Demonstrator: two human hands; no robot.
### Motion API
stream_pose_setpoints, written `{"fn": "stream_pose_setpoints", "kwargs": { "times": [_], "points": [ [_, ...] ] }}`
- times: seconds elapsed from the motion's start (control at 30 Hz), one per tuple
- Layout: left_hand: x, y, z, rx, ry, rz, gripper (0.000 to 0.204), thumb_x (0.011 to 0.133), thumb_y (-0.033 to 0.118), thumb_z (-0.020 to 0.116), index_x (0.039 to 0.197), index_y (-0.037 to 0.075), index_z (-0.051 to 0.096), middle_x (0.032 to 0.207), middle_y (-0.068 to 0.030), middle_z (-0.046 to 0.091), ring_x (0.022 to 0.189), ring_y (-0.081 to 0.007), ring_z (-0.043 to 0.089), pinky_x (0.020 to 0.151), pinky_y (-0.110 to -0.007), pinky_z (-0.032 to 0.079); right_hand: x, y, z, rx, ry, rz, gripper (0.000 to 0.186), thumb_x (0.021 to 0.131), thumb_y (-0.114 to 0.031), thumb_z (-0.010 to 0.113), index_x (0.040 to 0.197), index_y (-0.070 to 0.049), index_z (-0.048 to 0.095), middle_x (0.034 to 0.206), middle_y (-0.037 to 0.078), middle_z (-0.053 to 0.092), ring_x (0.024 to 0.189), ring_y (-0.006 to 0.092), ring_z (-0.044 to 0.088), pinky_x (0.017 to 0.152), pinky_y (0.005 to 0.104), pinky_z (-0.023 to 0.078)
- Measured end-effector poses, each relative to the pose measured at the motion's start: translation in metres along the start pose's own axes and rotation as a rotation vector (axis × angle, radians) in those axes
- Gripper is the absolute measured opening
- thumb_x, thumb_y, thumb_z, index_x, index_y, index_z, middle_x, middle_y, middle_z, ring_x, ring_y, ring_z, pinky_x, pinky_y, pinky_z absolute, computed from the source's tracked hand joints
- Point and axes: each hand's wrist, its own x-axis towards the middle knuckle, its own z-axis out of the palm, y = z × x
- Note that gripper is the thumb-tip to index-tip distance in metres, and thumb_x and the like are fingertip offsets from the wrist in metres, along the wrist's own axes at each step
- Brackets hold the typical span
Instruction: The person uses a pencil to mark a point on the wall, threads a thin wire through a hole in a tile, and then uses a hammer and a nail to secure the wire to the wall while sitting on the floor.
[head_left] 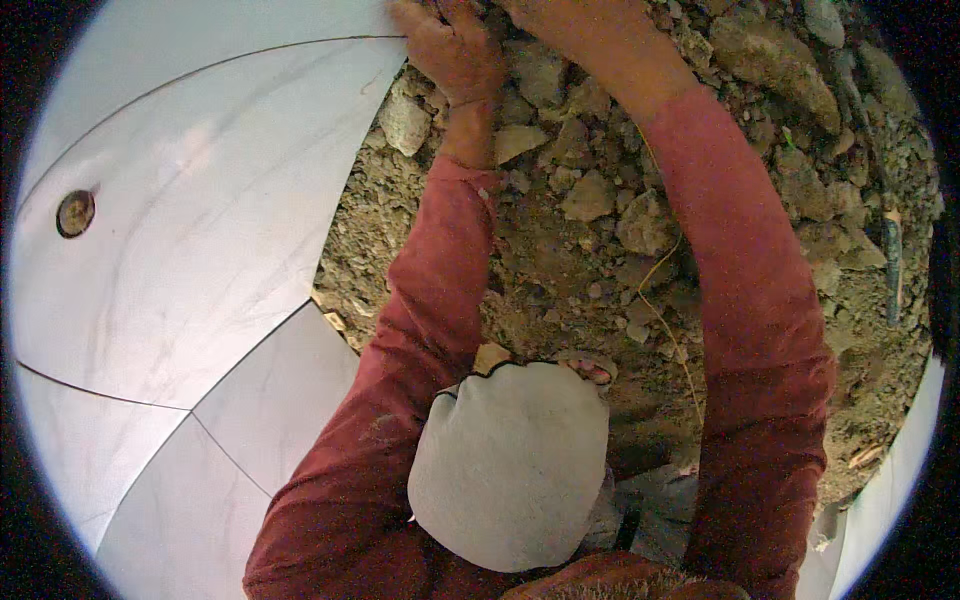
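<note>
At the top edge of the view, my left hand (455,50) is by the side of a large white marbled tile (220,150), its fingers curled and partly cut off. What those fingers hold, if anything, does not show. My right hand (560,18) reaches to the same top edge over broken stones (540,75). Only its back and wrist show; the fingers lie out of view. Both forearms are in red sleeves and stretch forward over loose soil and rubble (570,250).
A small round metal-rimmed disc (75,213) is on the tile at left. Smaller tiles (270,390) adjoin it nearer me. A thin yellow string (655,270) crosses the rubble. Bigger rocks (775,65) lie at far right, near a dark rod (892,265). My grey-clad knee (510,465) stands between my arms.
</note>
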Motion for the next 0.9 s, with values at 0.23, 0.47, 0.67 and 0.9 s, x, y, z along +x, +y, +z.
{"fn": "stream_pose_setpoints", "kwargs": {
  "times": [0.23, 0.47, 0.67, 0.9],
  "points": [
    [0.000, -0.002, -0.011, 0.327, -0.002, 0.201, 0.030, 0.095, 0.022, 0.056, 0.109, -0.004, 0.060, 0.111, -0.0200, 0.061, 0.102, -0.0343, 0.059, 0.093, -0.043, 0.046, 0.004, -0.018, 0.018, -0.118, 0.123, 0.069, 0.021, 0.090, -0.020, 0.064, 0.089, -0.003, 0.077, 0.105, 0.016, 0.067, 0.102, 0.0321, 0.060, 0.087, 0.0448, 0.046],
    [-0.002, -0.001, -0.006, 0.171, 0.040, 0.131, 0.034, 0.102, 0.031, 0.061, 0.106, -0.003, 0.063, 0.108, -0.0169, 0.062, 0.099, -0.0282, 0.062, 0.090, -0.040, 0.048, 0.003, -0.016, 0.017, 0.022, 0.091, 0.121, 0.018, 0.087, -0.019, 0.065, 0.080, -0.007, 0.076, 0.098, 0.014, 0.067, 0.101, 0.0301, 0.062, 0.086, 0.0432, 0.047],
    [0.003, -0.009, -0.011, 0.354, 0.008, 0.198, 0.035, 0.102, 0.032, 0.063, 0.107, -0.002, 0.065, 0.104, -0.0164, 0.064, 0.096, -0.0291, 0.063, 0.088, -0.040, 0.050, 0.001, -0.019, 0.003, 0.096, -0.094, 0.164, 0.016, 0.085, -0.019, 0.065, 0.079, -0.009, 0.076, 0.088, 0.010, 0.071, 0.087, 0.0291, 0.070, 0.076, 0.0423, 0.053],
    [0.006, -0.021, -0.011, 0.391, -0.002, 0.298, 0.033, 0.100, 0.032, 0.067, 0.105, 0.000, 0.068, 0.106, -0.0139, 0.065, 0.098, -0.0298, 0.065, 0.088, -0.040, 0.051, -0.003, -0.017, 0.013, 0.085, -0.099, 0.148, 0.014, 0.084, -0.020, 0.065, 0.083, -0.010, 0.075, 0.080, 0.008, 0.070, 0.082, 0.0263, 0.071, 0.071, 0.0415, 0.055]
  ]
}}
